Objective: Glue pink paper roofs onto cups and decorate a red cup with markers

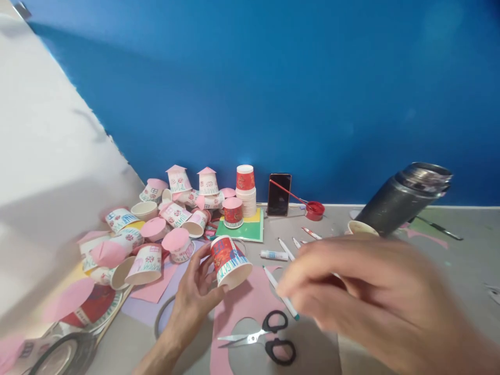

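A grey tabletop [461, 260] is set against a deep blue wall [312, 94], with a pale panel slanting down the left edge. On the left, a heap of finished paper cups [156, 229] is seen, each decorated with marker lines and many capped with pink paper cones or discs; this pile suggests that much of the work is already done. Behind it, a stack of plain cups [246, 195] is left waiting, beside a phone [279, 194] propped on the wall and a small red paint pot [314, 210]. Nearer the middle, a red cup [229, 261] is gripped on its side by the left hand [195, 294], open mouth tilted down and right, with blue strokes drawn on it and no pink top yet fitted. Pink paper [250, 302] with round cut-outs and black-handled scissors [269, 336] are laid below. A marker [281, 291] is reached for by the blurred right hand [375, 297], whose grip cannot be made out. A dark flask [406, 198] is tipped at the far right.
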Tool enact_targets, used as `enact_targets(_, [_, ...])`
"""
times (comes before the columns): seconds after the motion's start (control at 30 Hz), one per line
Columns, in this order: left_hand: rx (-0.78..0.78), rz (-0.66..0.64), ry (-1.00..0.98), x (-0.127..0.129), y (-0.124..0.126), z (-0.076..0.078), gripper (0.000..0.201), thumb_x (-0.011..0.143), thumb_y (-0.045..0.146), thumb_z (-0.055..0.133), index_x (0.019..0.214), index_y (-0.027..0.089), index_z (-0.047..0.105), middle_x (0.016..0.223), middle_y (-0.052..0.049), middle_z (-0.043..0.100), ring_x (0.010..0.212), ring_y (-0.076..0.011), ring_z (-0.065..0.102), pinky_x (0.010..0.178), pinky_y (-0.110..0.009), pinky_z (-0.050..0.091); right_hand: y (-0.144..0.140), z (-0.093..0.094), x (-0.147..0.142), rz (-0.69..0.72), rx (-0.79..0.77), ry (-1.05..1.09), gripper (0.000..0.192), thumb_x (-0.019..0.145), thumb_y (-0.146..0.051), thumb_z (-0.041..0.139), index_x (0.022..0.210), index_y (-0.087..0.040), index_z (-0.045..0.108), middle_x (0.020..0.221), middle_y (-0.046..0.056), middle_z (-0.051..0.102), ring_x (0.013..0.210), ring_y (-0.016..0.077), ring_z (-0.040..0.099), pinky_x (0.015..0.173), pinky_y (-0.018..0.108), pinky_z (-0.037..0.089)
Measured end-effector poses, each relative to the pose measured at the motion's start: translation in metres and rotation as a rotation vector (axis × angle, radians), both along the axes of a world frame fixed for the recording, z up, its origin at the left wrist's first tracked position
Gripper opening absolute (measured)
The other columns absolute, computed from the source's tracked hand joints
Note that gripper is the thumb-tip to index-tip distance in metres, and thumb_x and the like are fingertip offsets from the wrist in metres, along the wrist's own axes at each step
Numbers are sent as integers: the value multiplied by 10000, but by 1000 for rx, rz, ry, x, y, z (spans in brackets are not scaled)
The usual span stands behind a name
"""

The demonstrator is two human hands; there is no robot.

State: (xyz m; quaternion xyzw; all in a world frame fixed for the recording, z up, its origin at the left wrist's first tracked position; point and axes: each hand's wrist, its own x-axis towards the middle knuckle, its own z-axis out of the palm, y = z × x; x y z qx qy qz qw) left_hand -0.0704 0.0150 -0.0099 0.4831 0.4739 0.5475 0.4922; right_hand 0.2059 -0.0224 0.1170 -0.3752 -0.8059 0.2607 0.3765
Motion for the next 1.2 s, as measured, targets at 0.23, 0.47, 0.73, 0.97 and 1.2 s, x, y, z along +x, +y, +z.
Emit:
enact_targets(0.23, [38, -89, -125, -2, 0, 4, 820, 679, 322, 947, 1424, 285, 606, 1548, -117, 614, 1457, -392, 567, 1090, -420, 592, 21, -72, -22, -170, -203, -746, 266, 999, -345, 658, 781, -205, 717, 820, 49, 811, 791, 235, 765, 629, 298, 363])
enact_targets(0.47, [147, -109, 72, 7, -6, 10, 829, 765, 213, 837, 1502, 329, 478, 1649, -114, 464, 1549, -363, 459, 1180, -501, 526, 15, -127, -15, -274, -240, -859, 167, 1004, -355, 671, 1064, -199, 671, 951, 77, 828, 866, 303, 796, 645, 328, 392])
enact_targets(0.73, [350, -112, 466, 8, -1, 24, 982, 709, 11, 643, 1573, 422, 418, 1645, -60, 366, 1558, -321, 416, 1236, -508, 477, 21, -143, -1, -207, -216, -560, 351, 995, -197, 542, 1320, -258, 660, 1054, 53, 834, 918, 278, 791, 749, 360, 509])
enact_targets(0.97, [333, -143, 434, 9, 8, 8, 953, 693, 33, 655, 1545, 389, 421, 1604, -80, 377, 1513, -343, 450, 1227, -547, 475, 15, -135, 9, -12, -101, -52, 435, 896, -134, 553, 1298, -282, 629, 1033, 30, 716, 773, 171, 665, 726, 292, 561])
enact_targets(1.2, [386, -105, 524, 5, 13, -4, 952, 689, 71, 676, 1549, 370, 397, 1565, -88, 407, 1467, -355, 465, 1195, -587, 482, 15, -132, 2, -103, 118, 54, 298, 946, -59, 571, 1145, -263, 656, 857, 1, 636, 687, 139, 623, 627, 247, 527])
